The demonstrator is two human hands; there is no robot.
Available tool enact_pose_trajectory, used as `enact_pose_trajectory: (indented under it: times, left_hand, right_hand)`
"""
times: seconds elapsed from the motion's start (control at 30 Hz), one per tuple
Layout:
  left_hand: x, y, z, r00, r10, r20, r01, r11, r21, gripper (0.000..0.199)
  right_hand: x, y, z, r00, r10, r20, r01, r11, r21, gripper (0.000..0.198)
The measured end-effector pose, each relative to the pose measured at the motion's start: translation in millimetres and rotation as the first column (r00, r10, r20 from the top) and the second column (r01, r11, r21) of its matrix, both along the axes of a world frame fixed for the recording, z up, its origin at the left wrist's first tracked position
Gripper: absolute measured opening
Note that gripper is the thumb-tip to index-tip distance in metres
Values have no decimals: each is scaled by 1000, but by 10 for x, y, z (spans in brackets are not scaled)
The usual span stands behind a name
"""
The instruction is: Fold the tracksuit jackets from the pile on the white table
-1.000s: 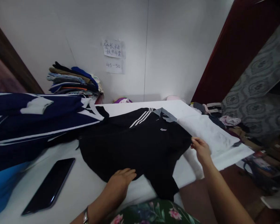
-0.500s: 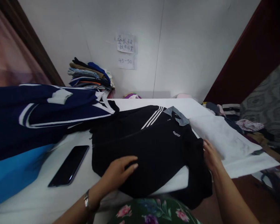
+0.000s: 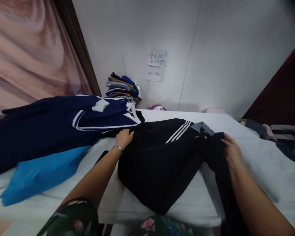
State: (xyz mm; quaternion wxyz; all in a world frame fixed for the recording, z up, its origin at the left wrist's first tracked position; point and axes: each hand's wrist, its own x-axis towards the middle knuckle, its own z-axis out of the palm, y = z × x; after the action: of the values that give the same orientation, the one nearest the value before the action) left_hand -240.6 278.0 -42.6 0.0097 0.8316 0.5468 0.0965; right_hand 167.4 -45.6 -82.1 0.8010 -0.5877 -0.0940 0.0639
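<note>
A black long-sleeved shirt (image 3: 159, 164) with a grey collar and three white stripes on one shoulder lies spread before me. My right hand (image 3: 232, 150) pinches it at the shoulder by the collar, lifting that part, and the sleeve hangs down beside my forearm. At the shirt's left side, my left hand (image 3: 124, 139) has its fingers curled onto the black fabric near the hem. Just beyond it lies a navy garment (image 3: 51, 121) with white trim. A dark corner, perhaps of the phone, shows behind my left forearm.
A blue cloth item (image 3: 49, 167) sticks out under the navy garment. Folded clothes (image 3: 123, 87) are stacked by the wall, below paper notes (image 3: 156, 64). More clothes (image 3: 285, 132) lie at the right, past the white table (image 3: 267, 170). A pink curtain (image 3: 34, 49) hangs at left.
My left hand has moved up and left to the shirt's side. My right hand has raised the shoulder fabric, folding it over the chest emblem. The view has turned left.
</note>
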Motion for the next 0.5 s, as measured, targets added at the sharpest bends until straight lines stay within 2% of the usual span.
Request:
enact_pose_trajectory:
  times: [0.1, 0.2, 0.27, 0.33, 0.4, 0.43, 0.5]
  left_hand:
    - [41, 93, -25, 1000, 0, -11, 0, 1000, -5, 44]
    - [117, 174, 38, 998, -63, -11, 63, 997, 41, 41]
    - [202, 234, 95, 992, -125, -17, 125, 990, 59, 38]
    - [306, 298, 124, 981, -190, -35, 191, 981, 42, 35]
    - [417, 366, 108, 966, -253, -58, 253, 967, -4, 34]
    - [472, 400, 84, 957, -281, -68, 280, 960, -31, 34]
    - [577, 468, 21, 944, -319, -83, 313, 946, -81, 38]
  right_hand:
    - [56, 250, -19, 998, 23, -56, -25, 999, -35, 35]
    - [88, 448, -4, 998, 47, 49, -44, 998, -52, 37]
    - [71, 538, -16, 985, 121, 125, -98, 979, -179, 39]
    - [19, 579, -85, 962, 233, 140, -162, 905, -393, 37]
    - [-56, 566, -217, 941, 318, 111, -204, 800, -565, 33]
    - [-93, 542, -299, 931, 349, 109, -211, 756, -619, 33]
    - [-156, 476, -470, 902, 400, 162, -200, 721, -664, 38]
